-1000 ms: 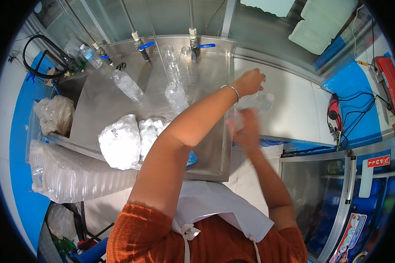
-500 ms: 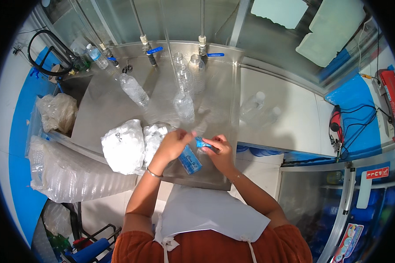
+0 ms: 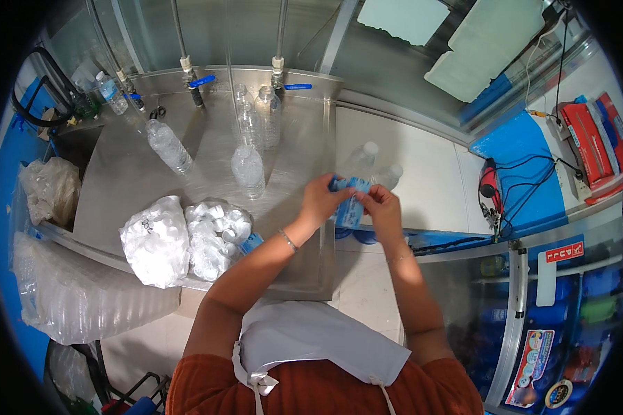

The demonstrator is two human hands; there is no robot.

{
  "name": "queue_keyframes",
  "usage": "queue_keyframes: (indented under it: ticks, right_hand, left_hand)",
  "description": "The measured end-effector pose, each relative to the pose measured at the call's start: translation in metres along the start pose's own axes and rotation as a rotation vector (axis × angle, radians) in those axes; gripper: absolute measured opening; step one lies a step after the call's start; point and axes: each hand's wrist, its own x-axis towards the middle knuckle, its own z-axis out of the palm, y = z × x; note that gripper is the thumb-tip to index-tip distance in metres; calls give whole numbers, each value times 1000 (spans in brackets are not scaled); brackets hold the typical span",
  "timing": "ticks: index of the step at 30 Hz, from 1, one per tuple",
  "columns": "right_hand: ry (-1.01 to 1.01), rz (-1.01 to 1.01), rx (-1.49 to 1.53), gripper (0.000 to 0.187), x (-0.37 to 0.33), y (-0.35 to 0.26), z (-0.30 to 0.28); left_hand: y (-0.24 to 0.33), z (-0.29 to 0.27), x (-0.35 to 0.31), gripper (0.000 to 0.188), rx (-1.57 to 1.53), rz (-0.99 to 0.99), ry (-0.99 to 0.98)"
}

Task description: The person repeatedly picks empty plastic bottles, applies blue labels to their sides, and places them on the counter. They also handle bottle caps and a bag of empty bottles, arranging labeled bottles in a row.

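Observation:
Above the right edge of the steel table, my left hand and my right hand pinch a strip of blue printed bottle labels between them. Its thin film is spread out and hangs down between my fingers. More blue labels lie beside my left forearm, partly hidden by it. Close by, a clear bag of white caps rests against a fuller white bag. Clear empty-looking bottles stand farther back, the nearest bottle to the left of my left hand.
The steel table holds another clear bottle on its left. Blue-handled valves line its back. Clear bottles stand on the white counter at right. A large bag of bottles sits at lower left.
Both hands have moved right, away from the labels on the table. The blue strip, bunched in my right hand before, is now spread between both hands. The view has shifted right.

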Motion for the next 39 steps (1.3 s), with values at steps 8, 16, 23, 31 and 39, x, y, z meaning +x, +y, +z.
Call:
queue_keyframes:
  ticks: [8,16,23,31,39]
  right_hand:
    - [313,-585,-827,11,46,-57,-27]
    - [30,-427,-911,16,103,-81,-31]
    - [-280,-375,-1081,25,101,-106,-25]
    - [113,-599,-966,24,30,-51,8]
    - [-597,-279,-950,27,-70,55,109]
  left_hand:
    - [16,30,43,34,191,234,100]
    - [0,13,72,63,231,315,103]
    - [0,16,80,82,46,311,-92]
    - [-33,23,90,86,385,417,-39]
    - [-25,3,46,80,505,332,-66]
